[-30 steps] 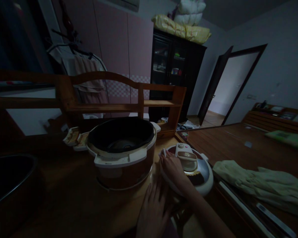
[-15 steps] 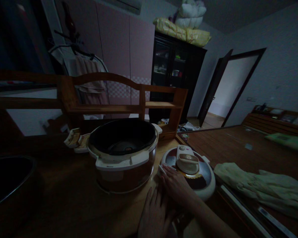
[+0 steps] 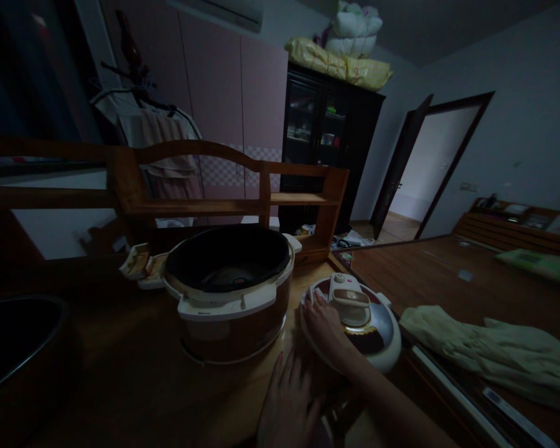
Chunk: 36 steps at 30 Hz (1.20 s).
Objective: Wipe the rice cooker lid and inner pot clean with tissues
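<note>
My right hand [image 3: 321,316] rests on the left side of the pressure cooker lid [image 3: 382,314], pressing a small white cloth or tissue [image 3: 313,291] against it under the fingers. The lid lies handle up, with a white rim and a shiny top. Lower down, my left hand [image 3: 287,398] lies flat on the wooden desk, fingers stretched out and holding nothing. To the left of both hands stands the electric pressure cooker body [image 3: 233,326], uncovered, with a dark inner wall and white handles.
A dark metal pot [image 3: 23,348] sits at the far left. Behind the cooker runs a wooden desk shelf [image 3: 196,204]. A pale crumpled cloth [image 3: 485,345] lies right of the lid, beyond the desk edge.
My right hand has slid a little forward with the white cloth, farther up the lid's left side. My left hand has stayed nearly in place. The view has shifted slightly.
</note>
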### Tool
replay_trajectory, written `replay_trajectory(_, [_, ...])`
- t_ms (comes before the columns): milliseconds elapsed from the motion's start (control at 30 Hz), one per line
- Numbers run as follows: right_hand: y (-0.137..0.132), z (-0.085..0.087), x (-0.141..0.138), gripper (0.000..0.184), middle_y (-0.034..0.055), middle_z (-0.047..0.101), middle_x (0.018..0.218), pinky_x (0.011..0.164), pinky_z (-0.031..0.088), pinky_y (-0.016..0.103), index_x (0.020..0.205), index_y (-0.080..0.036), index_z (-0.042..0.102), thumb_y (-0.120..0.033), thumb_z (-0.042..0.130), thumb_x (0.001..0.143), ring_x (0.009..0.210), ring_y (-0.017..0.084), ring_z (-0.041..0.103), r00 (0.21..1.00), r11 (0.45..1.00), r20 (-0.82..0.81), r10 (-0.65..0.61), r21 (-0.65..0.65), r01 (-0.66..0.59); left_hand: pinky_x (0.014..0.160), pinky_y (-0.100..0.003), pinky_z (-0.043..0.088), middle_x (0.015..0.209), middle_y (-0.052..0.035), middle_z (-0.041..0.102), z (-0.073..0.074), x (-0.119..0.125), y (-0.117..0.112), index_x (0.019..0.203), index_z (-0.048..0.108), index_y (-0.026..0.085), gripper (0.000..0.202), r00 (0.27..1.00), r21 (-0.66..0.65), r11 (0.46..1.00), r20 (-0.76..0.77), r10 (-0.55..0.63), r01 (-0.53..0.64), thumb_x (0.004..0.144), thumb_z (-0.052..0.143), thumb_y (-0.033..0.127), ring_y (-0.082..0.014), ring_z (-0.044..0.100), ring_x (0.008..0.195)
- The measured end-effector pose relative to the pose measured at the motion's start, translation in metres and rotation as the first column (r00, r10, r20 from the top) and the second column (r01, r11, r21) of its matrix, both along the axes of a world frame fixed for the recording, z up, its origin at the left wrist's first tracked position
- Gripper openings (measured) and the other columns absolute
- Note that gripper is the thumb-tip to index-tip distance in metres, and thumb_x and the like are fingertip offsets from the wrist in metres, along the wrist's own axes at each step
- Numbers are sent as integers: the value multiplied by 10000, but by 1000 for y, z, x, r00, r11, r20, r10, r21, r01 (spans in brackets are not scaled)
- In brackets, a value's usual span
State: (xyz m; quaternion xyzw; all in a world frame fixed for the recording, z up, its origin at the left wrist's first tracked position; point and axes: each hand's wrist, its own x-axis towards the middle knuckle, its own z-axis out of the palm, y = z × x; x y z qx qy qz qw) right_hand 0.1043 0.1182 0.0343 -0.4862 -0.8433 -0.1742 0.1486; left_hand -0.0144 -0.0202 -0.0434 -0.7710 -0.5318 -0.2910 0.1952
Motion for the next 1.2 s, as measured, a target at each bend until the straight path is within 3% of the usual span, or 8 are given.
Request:
replay_trajectory(167, [-20, -7, -10, 363, 177, 587, 1333, 1118, 372, 361, 1279, -70, 582, -204, 411, 987, 1292, 228, 503, 990, 990, 5, 143, 6, -143, 1032, -416, 422, 1410, -53, 553, 5, -1, 3, 1382, 523, 252, 554, 999, 59, 998, -33, 3, -1, 916, 461, 546, -257, 490, 1292])
replay_trajectory(333, [-44, -3, -8, 222, 134, 703, 1070, 1068, 411, 375, 957, -118, 693, -158, 477, 932, 1102, 226, 609, 936, 936, 58, 346, -85, -341, 1043, -413, 395, 1339, -50, 609, 9, -1, 3, 1335, 570, 264, 531, 999, 46, 999, -49, 4, -2, 906, 472, 561, -260, 519, 1249])
replay_trajectory(467, [-57, 1, 3, 244, 115, 715, 994, 1057, 422, 363, 896, -139, 693, -163, 454, 943, 1093, 210, 617, 926, 919, -3, 377, -122, -375, 1031, -391, 402, 1322, -51, 621, 6, 0, 4, 1339, 563, 263, 536, 999, 41, 999, -43, -8, 10, 901, 485, 562, -241, 531, 1230])
replay_trajectory(667, [-72, 3, 36, 290, 106, 697, 1159, 1122, 387, 368, 1156, -132, 645, -170, 444, 950, 1227, 199, 567, 858, 852, -96, 504, -107, -512, 1071, -412, 375, 1317, -71, 624, 0, 1, 5, 1298, 594, 222, 570, 1000, 37, 999, -13, -15, 15, 884, 487, 599, -245, 507, 1260])
replay_trajectory(800, [-86, 9, 55, 326, 120, 652, 1265, 1112, 414, 366, 1222, -124, 607, -148, 459, 932, 1254, 196, 555, 821, 816, -92, 563, -93, -570, 1092, -416, 355, 1423, -87, 533, 2, -3, 3, 1349, 549, 201, 569, 998, 15, 999, -39, -41, 42, 896, 493, 541, -256, 429, 1340])
replay_trajectory(1000, [-104, 8, 86, 303, 150, 651, 1262, 1096, 442, 402, 1155, -103, 648, -127, 490, 898, 1272, 228, 543, 802, 797, -64, 594, -87, -597, 1098, -402, 351, 1470, -61, 487, 5, -5, 2, 1393, 505, 221, 542, 998, 7, 999, -49, -38, 38, 922, 471, 487, -245, 387, 1374])
replay_trajectory(1200, [-125, 14, 118, 484, 105, 603, 1336, 1093, 454, 371, 1374, -179, 527, -116, 499, 895, 1288, 214, 526, 848, 832, -53, 527, -171, -528, 1086, -390, 377, 1470, -32, 491, 12, -2, -1, 1402, 495, 242, 534, 999, -17, 1000, -27, -26, 26, 932, 463, 495, -223, 391, 1377])
